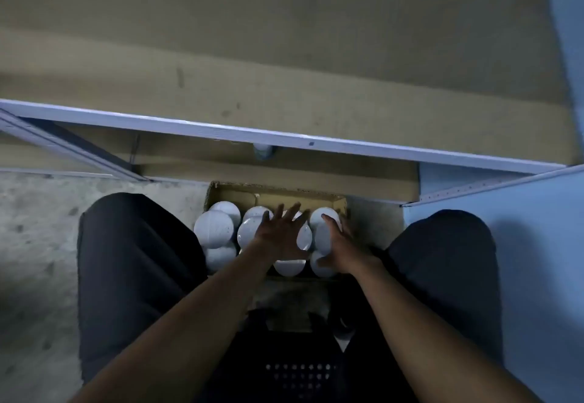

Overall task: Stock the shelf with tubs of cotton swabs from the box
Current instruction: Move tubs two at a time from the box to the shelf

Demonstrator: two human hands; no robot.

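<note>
- My left hand (281,233) hovers spread over the tubs (214,228), holding nothing.
- My right hand (339,246) curls round one tub (324,238).
- Packed tightly in the box (275,194), neighbouring tubs might topple.

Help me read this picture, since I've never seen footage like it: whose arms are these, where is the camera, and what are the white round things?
The camera sits on a person's head, looking down past their knees. The left hand, fingers spread, lies over white tubs of cotton swabs packed in a cardboard box on the floor. The right hand curls around one tub at the box's right side. Beyond the box is the shelf; its top board looks bare, and one small item sits beneath it, too blurred to identify.
</note>
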